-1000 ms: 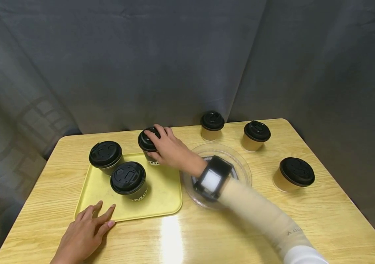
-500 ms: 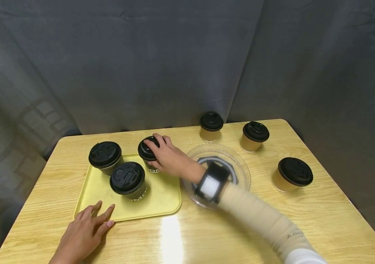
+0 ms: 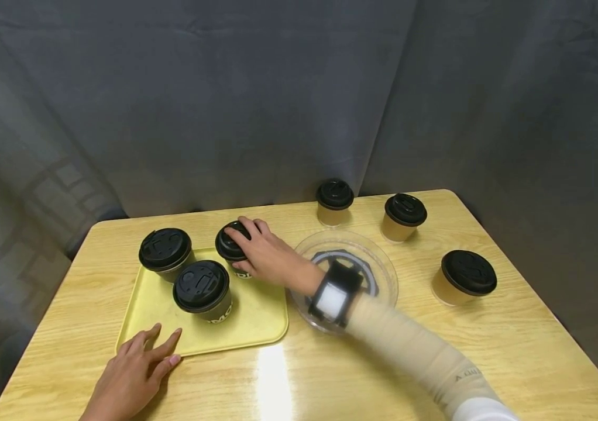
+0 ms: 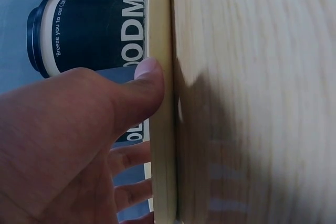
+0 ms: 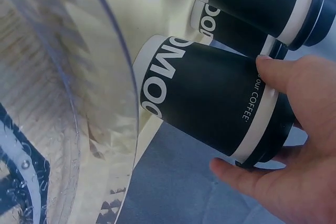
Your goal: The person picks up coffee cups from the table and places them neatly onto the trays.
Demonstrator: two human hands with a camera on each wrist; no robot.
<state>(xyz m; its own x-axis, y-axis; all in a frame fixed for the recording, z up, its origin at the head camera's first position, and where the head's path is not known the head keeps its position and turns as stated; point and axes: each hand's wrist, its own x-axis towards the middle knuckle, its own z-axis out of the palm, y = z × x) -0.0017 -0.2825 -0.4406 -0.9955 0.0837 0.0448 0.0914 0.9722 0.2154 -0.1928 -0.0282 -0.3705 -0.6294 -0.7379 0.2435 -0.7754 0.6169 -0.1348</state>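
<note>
My right hand [image 3: 271,257] grips a dark paper coffee cup [image 5: 205,95] around its black lid, with thumb and fingers on opposite sides. That cup is upright at the back right of the yellow tray [image 3: 257,324], its base at the tray surface in the right wrist view. Two more dark lidded cups are on the tray: one at the back left [image 3: 166,251] and one nearer the middle [image 3: 203,289]. At the tray's front left corner rests my left hand [image 3: 133,371], fingers spread over the rim and thumb [image 4: 149,80] against it.
A clear round plastic dish [image 3: 385,275] with a dark and white pattern stands right of the tray, under my right wrist. Several tan cups with black lids, such as the rightmost cup [image 3: 449,286], stand farther right and back. A grey curtain [image 3: 257,105] hangs behind the wooden table [image 3: 362,380].
My right hand has brought the dark cup down and slightly nearer, onto the back right of the tray. My left hand has stayed at the front left corner.
</note>
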